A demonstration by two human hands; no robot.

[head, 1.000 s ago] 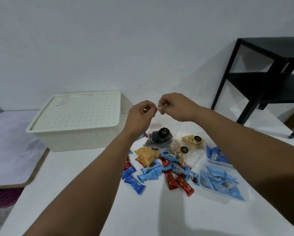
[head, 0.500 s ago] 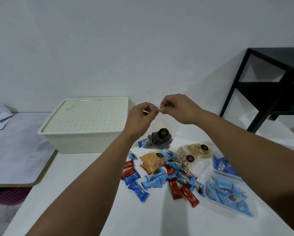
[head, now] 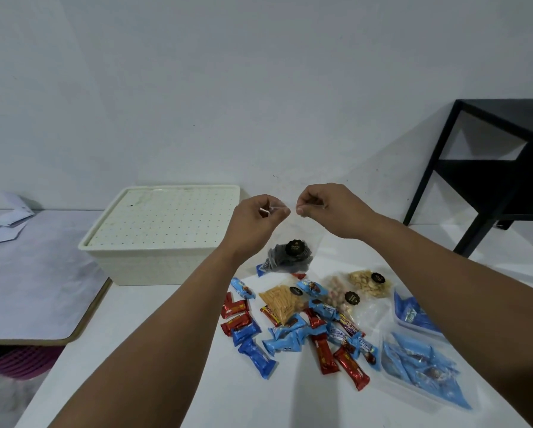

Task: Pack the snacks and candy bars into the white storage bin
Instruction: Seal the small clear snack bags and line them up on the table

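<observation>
lidded bin [head: 163, 223], bare tabletop [head: 154, 375] near

A clear bag [head: 290, 251] of dark snacks with a black round label hangs from the pinching fingertips [head: 285, 211], its top edge stretched between both hands. The white bin [head: 163, 239], lid on, sits left of the fingers. Below them lie loose red and blue candy bars [head: 293, 338], three more snack bags [head: 348, 293], and clear trays of blue packets [head: 419, 362].
</observation>
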